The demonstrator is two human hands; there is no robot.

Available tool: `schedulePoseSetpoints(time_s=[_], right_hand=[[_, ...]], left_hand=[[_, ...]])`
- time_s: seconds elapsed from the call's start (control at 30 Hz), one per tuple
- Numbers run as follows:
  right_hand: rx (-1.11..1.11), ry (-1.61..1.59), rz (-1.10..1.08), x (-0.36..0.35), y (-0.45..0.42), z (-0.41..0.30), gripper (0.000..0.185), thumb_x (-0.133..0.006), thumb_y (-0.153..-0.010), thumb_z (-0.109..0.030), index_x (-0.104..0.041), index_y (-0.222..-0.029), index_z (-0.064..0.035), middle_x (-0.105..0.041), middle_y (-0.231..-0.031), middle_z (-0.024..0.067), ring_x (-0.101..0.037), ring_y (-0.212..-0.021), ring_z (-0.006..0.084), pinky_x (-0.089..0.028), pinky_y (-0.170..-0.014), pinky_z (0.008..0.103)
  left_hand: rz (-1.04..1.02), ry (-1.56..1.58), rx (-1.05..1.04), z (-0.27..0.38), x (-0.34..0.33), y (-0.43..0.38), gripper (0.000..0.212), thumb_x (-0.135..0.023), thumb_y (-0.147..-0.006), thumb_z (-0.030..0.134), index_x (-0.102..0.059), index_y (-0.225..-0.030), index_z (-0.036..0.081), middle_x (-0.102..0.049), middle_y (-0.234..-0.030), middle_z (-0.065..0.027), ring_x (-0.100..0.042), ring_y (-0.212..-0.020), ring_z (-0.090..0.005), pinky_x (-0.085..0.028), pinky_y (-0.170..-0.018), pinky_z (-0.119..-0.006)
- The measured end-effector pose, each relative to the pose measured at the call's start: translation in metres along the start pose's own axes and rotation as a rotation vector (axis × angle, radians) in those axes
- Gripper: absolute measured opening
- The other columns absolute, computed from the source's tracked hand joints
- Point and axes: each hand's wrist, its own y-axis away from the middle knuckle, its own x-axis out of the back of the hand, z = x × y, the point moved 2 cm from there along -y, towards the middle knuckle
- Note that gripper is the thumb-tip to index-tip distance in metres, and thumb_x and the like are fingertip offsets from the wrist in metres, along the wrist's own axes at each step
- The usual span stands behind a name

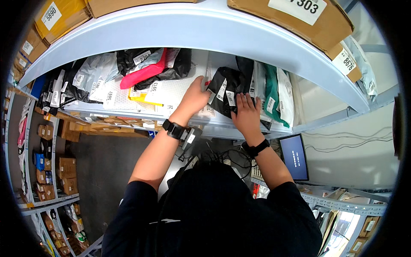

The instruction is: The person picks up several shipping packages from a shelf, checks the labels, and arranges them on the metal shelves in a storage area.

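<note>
My left hand (196, 97) reaches onto a pale metal shelf, beside white bubble mailers; its fingertips are near the edge of a labelled black plastic mailing bag (224, 84). Whether it grips anything cannot be told. My right hand (247, 110) lies back-up with fingers extended over the lower right part of the black bags. To its right stand a green plastic mailing bag (271, 93) and a white one (284, 99). Left of my left hand lie a red-pink package (144, 73), a white bubble mailer (120, 96) and more black and clear bags.
The shelf's front beam (179, 32) curves above my hands, with cardboard boxes (295, 22) on top. Below right are a monitor (293, 157), loose cables and a keyboard (257, 170). Racks of small boxes (67, 167) stand at the left, beyond the grey floor (102, 160).
</note>
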Motion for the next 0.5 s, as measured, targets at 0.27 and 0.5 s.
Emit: schedulePoseSetpoints(time_s=[0.27, 0.5], right_hand=[[-0.008, -0.020, -0.016, 0.005, -0.003, -0.005, 0.067, -0.074, -0.076, -0.028, -0.053, -0.132, 0.0015, -0.058, -0.132, 0.0175, -0.049, -0.129, 0.0331, -0.024, -0.112, 0.0583], [-0.018, 0.009, -0.024, 0.001, -0.001, -0.002, 0.069, -0.074, -0.076, -0.032, -0.053, -0.133, -0.0005, -0.058, -0.134, 0.0161, -0.049, -0.130, 0.0324, -0.023, -0.111, 0.0617]], left_hand=[[-0.218, -0.728, -0.114, -0.013, -0.029, -0.063, 0.046, -0.055, -0.073, 0.001, -0.049, -0.115, -0.016, -0.065, -0.092, -0.0346, -0.065, -0.092, -0.0470, -0.053, -0.081, -0.046], [-0.210, -1.015, -0.031, -0.012, -0.054, -0.080, 0.048, -0.066, -0.073, 0.006, -0.055, -0.117, -0.009, -0.069, -0.102, -0.0260, -0.068, -0.096, -0.0397, -0.056, -0.080, -0.044]])
